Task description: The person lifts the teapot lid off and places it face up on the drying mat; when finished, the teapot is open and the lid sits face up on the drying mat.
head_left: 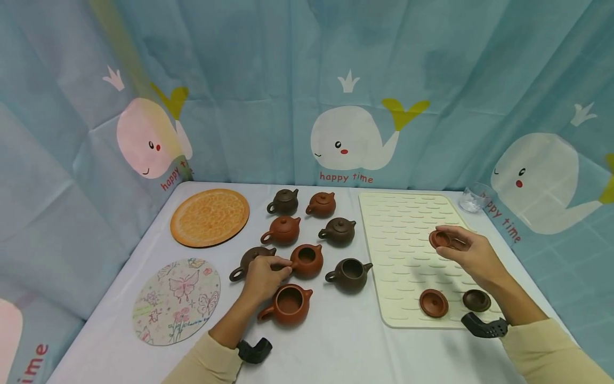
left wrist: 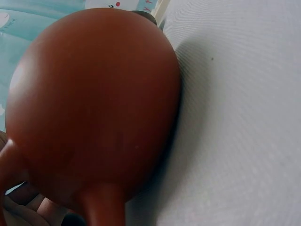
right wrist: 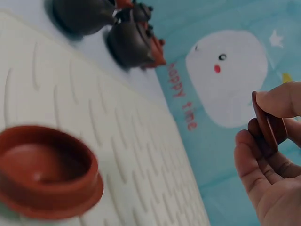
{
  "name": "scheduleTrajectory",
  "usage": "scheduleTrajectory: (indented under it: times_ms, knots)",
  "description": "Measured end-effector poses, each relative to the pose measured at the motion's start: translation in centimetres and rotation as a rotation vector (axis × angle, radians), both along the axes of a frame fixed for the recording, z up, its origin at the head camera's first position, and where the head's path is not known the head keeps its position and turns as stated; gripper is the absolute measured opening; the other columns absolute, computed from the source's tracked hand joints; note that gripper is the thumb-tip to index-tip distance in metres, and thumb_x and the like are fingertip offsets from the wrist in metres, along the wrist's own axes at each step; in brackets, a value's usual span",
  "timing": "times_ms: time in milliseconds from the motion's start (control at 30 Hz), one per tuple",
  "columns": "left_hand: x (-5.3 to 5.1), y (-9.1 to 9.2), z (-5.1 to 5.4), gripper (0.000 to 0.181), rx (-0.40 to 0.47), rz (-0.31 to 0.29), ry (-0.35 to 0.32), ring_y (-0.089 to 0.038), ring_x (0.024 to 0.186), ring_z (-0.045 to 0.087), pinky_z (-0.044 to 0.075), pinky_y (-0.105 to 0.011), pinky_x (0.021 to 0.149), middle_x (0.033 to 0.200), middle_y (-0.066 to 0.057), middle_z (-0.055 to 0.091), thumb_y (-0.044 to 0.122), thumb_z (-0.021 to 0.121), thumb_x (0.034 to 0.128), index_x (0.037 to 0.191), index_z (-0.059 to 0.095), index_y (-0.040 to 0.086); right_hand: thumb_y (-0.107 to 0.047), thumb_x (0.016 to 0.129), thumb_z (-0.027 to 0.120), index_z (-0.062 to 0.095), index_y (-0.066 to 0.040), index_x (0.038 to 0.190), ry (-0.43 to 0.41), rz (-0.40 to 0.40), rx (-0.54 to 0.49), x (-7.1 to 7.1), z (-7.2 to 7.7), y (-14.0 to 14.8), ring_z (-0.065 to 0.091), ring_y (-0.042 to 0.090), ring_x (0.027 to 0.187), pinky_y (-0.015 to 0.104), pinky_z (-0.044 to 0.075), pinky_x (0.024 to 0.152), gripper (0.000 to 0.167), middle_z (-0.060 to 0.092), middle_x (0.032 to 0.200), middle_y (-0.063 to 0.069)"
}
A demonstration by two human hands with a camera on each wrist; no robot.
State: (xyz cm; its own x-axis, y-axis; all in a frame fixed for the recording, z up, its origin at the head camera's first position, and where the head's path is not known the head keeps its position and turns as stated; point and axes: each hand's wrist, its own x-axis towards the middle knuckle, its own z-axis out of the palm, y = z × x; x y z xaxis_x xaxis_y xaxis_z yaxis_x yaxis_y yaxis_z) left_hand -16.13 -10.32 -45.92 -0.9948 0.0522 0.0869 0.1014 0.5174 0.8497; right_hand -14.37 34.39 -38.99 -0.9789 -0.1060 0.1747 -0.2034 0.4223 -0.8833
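My right hand (head_left: 472,256) pinches a small reddish-brown teapot lid (head_left: 439,239) above the cream mat; in the right wrist view the lid (right wrist: 269,125) is tilted on edge. An upturned reddish lid (head_left: 434,303) and a dark lid (head_left: 476,300) lie on the mat below. My left hand (head_left: 266,280) grips the handle side of a lidless reddish teapot (head_left: 308,262); its fingers partly hide the handle. Just in front of that hand stands another lidless reddish teapot (head_left: 290,305), which fills much of the left wrist view. Behind the hand is a dark lidded teapot (head_left: 254,258).
A dark lidless teapot (head_left: 351,274) stands left of the mat (head_left: 398,240). Several lidded teapots, including a dark one (head_left: 337,231), stand farther back. An orange round mat (head_left: 209,217) and a floral one (head_left: 177,301) lie left. A clear glass (head_left: 475,198) stands at back right.
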Motion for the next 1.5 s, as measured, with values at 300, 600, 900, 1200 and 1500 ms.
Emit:
scheduleTrajectory:
  times_ms: [300,600,900,1200,1500]
  knots:
    - [0.1,0.0,0.1,0.01,0.001,-0.005,0.01,-0.019,0.095,0.059,0.047,-0.038,0.077,0.092,0.002,0.07,0.006,0.074,0.084,0.091,0.078,0.012,-0.011,0.088,0.072,0.05,0.007,0.131,-0.078,-0.06,0.111,0.1,-1.7,2.7,0.057,-0.005,0.098,0.017,0.049,0.076,0.051,0.062,0.115,0.002]
    - [0.1,0.1,0.1,0.01,0.007,-0.004,-0.007,-0.02,0.096,0.059,0.047,-0.04,0.079,0.093,0.001,0.07,0.006,0.074,0.0846,0.091,0.078,0.012,-0.018,0.089,0.072,0.049,0.007,0.134,-0.182,-0.098,0.244,0.2,-3.4,4.7,0.058,0.002,0.09,0.018,0.046,0.073,0.057,0.062,0.117,0.019]
    - [0.0,0.0,-0.1,0.01,0.004,-0.002,-0.008,-0.019,0.094,0.058,0.047,-0.037,0.075,0.093,0.002,0.07,0.006,0.074,0.0848,0.091,0.078,0.012,-0.012,0.085,0.075,0.055,0.007,0.127,-0.203,-0.108,0.322,0.0,-4.9,5.6,0.057,0.013,0.088,0.024,0.048,0.066,0.05,0.062,0.11,0.022]
    - [-0.1,0.0,-0.3,0.01,0.009,-0.002,-0.003,-0.019,0.096,0.058,0.047,-0.037,0.075,0.093,0.002,0.07,0.006,0.074,0.0846,0.091,0.079,0.013,-0.012,0.085,0.074,0.053,0.01,0.127,-0.23,-0.103,0.366,0.0,-5.8,5.9,0.054,0.023,0.087,0.028,0.048,0.062,0.051,0.061,0.103,0.019]
    - [0.0,0.0,-0.2,0.01,0.007,-0.006,-0.006,-0.018,0.089,0.058,0.047,-0.033,0.069,0.092,0.002,0.07,0.006,0.074,0.0848,0.091,0.078,0.012,-0.008,0.085,0.072,0.054,0.011,0.126,-0.203,-0.079,0.399,-0.2,-6.5,6.0,0.054,0.025,0.086,0.028,0.047,0.062,0.048,0.06,0.103,0.02]
